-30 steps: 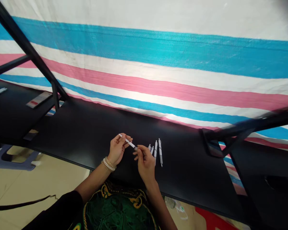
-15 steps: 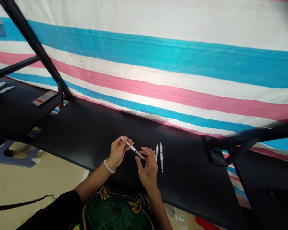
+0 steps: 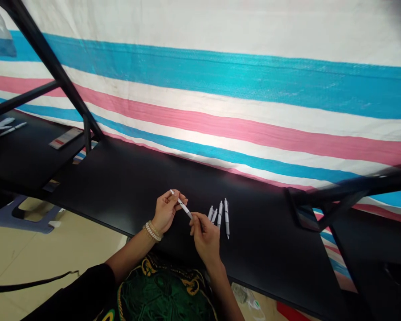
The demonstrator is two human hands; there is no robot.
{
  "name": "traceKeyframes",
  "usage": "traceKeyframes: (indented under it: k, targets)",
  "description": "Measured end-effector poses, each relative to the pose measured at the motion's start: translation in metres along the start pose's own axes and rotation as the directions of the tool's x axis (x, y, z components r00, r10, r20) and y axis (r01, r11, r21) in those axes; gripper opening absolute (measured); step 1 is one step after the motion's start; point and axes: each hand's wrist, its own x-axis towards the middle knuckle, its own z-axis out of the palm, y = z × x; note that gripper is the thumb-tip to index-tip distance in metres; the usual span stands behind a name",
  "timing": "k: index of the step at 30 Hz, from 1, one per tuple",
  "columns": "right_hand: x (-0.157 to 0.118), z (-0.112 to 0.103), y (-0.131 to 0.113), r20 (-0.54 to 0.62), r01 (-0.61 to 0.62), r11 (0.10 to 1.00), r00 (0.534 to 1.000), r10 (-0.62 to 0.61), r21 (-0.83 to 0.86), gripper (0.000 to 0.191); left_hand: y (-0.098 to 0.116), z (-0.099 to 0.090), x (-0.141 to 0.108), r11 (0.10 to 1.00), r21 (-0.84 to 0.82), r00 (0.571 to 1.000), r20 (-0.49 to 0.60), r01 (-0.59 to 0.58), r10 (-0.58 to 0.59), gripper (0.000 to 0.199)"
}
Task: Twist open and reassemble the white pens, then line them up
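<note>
Sheet (image 3: 220,91), striped, at 12. Black table (image 3: 137,171) below it. Left hand (image 3: 165,214) and right hand (image 3: 205,236) both pinching, thumb to fingers. Four loose pens (image 3: 219,214) on table, 1 o'clock of right hand. Held pen (image 3: 184,208): between hands, left on its 11 o'clock end, right on 5.

blk tbl (image 3: 130,178), 4 wht pens (image 3: 219,214) on top

Between the front and back edges of a black rectangular table (image 3: 130,174), the left hand (image 3: 165,211) pinches a slim white pen (image 3: 186,210) near one end, the right hand (image 3: 205,234) the other. Four white pens (image 3: 226,216) lie just beyond the right hand. A white, blue and pink striped sheet (image 3: 220,118) hangs along the back edge.
</note>
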Motion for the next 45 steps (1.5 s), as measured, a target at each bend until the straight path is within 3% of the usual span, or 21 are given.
traceKeyframes:
  k: [5, 10, 14, 19, 23, 27, 30, 31, 33, 36, 38, 41, 45]
  targets:
    - [-0.002, 0.002, -0.003, 0.078, -0.009, 1.000, 0.997, 0.008, 0.010, 0.027, 0.004, 0.004, -0.001, 0.993, -0.120, 1.000, 0.025, 0.018, -0.015, 0.029]
    - [-0.006, 0.004, -0.005, 0.056, 0.051, 0.999, 0.997, -0.050, -0.005, 0.028, 0.009, -0.008, 0.002, 0.903, -0.366, 0.975, 0.108, 0.223, -0.197, 0.029]
    - [-0.007, 0.003, -0.001, 0.042, 0.039, 0.999, 0.998, -0.038, -0.021, 0.027, 0.007, -0.018, 0.002, 0.870, -0.371, 0.944, 0.176, 0.325, -0.278, 0.017]
    - [-0.007, 0.002, -0.002, 0.047, 0.064, 0.998, 0.997, -0.063, -0.013, 0.027, 0.004, -0.019, 0.001, 0.857, -0.363, 0.927, 0.232, 0.365, -0.296, 0.020]
    - [-0.009, 0.009, -0.008, 0.160, 0.135, 0.989, 0.979, -0.125, -0.058, 0.043, 0.000, -0.009, 0.000, 0.861, -0.368, 0.932, 0.223, 0.351, -0.285, 0.035]
    - [-0.012, 0.015, -0.006, 0.233, 0.196, 0.958, 0.961, -0.146, -0.208, 0.031, -0.007, 0.000, -0.001, 0.932, -0.145, 0.924, 0.248, 0.332, -0.291, 0.050]
    - [-0.013, 0.010, 0.002, 0.194, 0.182, 0.916, 0.974, -0.117, -0.358, 0.026, -0.007, -0.005, 0.002, 0.964, 0.263, 0.977, 0.192, 0.039, -0.092, 0.044]
    - [-0.013, 0.007, 0.005, 0.172, 0.165, 0.894, 0.980, -0.100, -0.416, 0.026, -0.005, -0.010, 0.004, 0.902, 0.422, 0.982, 0.186, -0.095, 0.016, 0.040]
    - [-0.013, -0.001, 0.012, 0.122, 0.125, 0.831, 0.990, -0.070, -0.542, 0.028, 0.000, -0.021, 0.009, 0.659, 0.690, 0.954, 0.204, -0.298, 0.218, 0.036]
    - [-0.012, -0.008, 0.020, 0.078, 0.105, 0.732, 0.994, -0.071, -0.673, 0.030, 0.004, -0.039, 0.014, 0.271, 0.900, 0.910, 0.244, -0.342, 0.336, 0.037]
    - [-0.011, -0.008, 0.021, 0.088, 0.130, 0.717, 0.992, -0.095, -0.685, 0.031, 0.002, -0.047, 0.014, 0.115, 0.944, 0.908, 0.256, -0.308, 0.331, 0.044]
    - [-0.011, 0.001, 0.017, 0.145, 0.187, 0.752, 0.982, -0.123, -0.633, 0.030, -0.004, -0.054, 0.012, 0.031, 0.953, 0.915, 0.279, -0.300, 0.291, 0.048]
    - [-0.011, 0.019, 0.011, 0.229, 0.245, 0.805, 0.963, -0.139, -0.541, 0.026, -0.006, -0.053, 0.013, 0.075, 0.947, 0.922, 0.283, -0.312, 0.265, 0.032]
